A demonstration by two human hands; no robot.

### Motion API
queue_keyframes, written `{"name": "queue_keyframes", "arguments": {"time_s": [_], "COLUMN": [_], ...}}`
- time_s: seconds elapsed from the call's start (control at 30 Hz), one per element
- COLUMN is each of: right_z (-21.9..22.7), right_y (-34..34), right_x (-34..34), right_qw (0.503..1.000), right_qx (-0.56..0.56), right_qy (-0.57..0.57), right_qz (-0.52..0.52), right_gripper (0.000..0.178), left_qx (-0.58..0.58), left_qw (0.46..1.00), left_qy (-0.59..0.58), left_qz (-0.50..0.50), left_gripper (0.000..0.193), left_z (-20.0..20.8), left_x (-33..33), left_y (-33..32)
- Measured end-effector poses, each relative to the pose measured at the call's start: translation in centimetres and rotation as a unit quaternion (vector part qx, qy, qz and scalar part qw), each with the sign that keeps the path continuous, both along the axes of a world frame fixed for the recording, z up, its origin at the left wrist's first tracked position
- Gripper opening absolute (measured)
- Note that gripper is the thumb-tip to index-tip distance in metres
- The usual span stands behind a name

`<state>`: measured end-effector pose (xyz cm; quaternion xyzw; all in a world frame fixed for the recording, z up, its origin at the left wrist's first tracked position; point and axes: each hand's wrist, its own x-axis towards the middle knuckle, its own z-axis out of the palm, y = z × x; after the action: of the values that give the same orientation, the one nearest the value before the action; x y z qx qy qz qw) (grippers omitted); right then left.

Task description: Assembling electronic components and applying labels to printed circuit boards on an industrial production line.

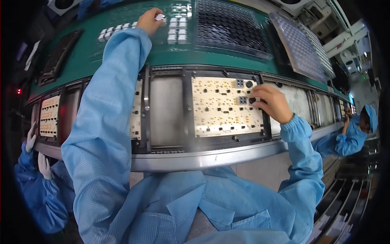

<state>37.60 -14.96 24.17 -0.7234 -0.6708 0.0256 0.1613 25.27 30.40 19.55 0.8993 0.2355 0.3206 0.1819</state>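
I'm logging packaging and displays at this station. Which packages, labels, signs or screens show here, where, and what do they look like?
No labels, signs or screens can be made out.
Black moulded tray: far centre of the green bench, rectangular, gridded with round pockets.
Clear blister tray: far right, tilted, rectangular, gridded.
Dark tray: far left, long, black.

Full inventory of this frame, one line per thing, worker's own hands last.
Cream perforated panel in black carrier: one, centre of conveyor.
Small grey square parts: two, on that panel's upper right.
Further cream panel: one, left on conveyor.
White square caps: many, in rows on green bench.
Black cellular tray: one, top centre.
Clear cellular trays: stacked, top right.
Co-workers in blue smocks: one at left, one at right.
Left hand: pinching one white cap.
Right hand: fingertips on the centre panel.
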Motion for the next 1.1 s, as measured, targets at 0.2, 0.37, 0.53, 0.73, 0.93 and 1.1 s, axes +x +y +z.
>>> {"name": "queue_keyframes", "arguments": {"time_s": [0.2,0.37,0.53,0.73,0.93,1.1], "right_z": [-3.7,-5.3,-6.0,-6.2,-7.6,-6.6], "right_y": [-6.8,-7.0,-6.4,-6.2,-6.8,-4.9], "right_x": [5.4,5.4,7.3,10.0,12.4,10.6], "right_qw": [0.957,0.937,0.950,0.955,0.956,0.969], "right_qx": [-0.065,-0.060,-0.051,-0.059,-0.033,-0.081], "right_qy": [0.028,0.148,0.173,0.212,0.232,0.172], "right_qz": [-0.281,-0.310,-0.255,-0.198,-0.174,-0.156], "right_gripper": [0.043,0.061,0.056,0.049,0.051,0.045], "left_qx": [-0.439,-0.552,-0.604,-0.649,-0.687,-0.694], "left_qw": [0.869,0.773,0.754,0.712,0.677,0.677], "left_qy": [-0.095,-0.076,-0.044,-0.006,-0.036,-0.048], "left_qz": [-0.208,-0.304,-0.254,-0.267,-0.261,-0.240], "left_gripper": [0.038,0.042,0.043,0.043,0.039,0.033], "left_z": [5.1,5.5,5.8,5.1,5.7,5.4], "left_x": [-4.8,-7.3,-7.0,-6.4,-7.7,-8.1], "left_y": [-8.9,-14.0,-19.0,-22.5,-25.0,-26.3]}}
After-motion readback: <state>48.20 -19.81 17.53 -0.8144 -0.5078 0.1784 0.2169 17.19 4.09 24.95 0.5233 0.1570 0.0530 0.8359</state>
